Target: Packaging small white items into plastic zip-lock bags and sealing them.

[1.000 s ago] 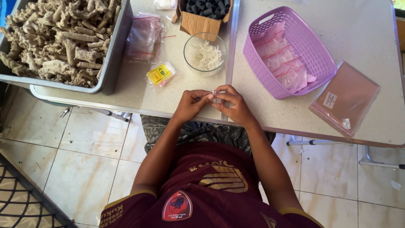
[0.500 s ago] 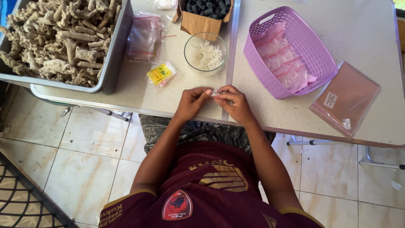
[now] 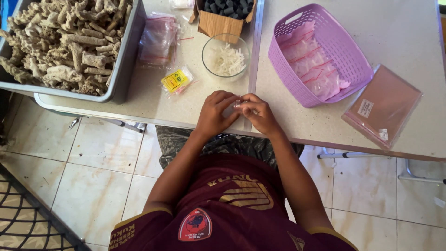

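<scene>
Head view: both hands pinch a tiny clear piece at the bench edge.

Left to right: a grey tray (image 3: 121,69) heaped with rough, knobbly pale coral-like chunks (image 3: 60,42); crinkly clear bags (image 3: 158,39); a small yellow packet (image 3: 176,80); a glass bowl (image 3: 226,56) of thin white slivers; a cardboard box (image 3: 218,23) of dark round pieces; a lilac slotted basket (image 3: 320,51) of filled bags; a flat stack of pinkish bags (image 3: 383,106). The left hand (image 3: 214,114) and right hand (image 3: 260,114) meet, fingers closed on the small glossy piece (image 3: 238,105), just above the bench (image 3: 195,104) edge. It looks slick; a loose pinch could drop it to the tiled floor (image 3: 93,158).
</scene>
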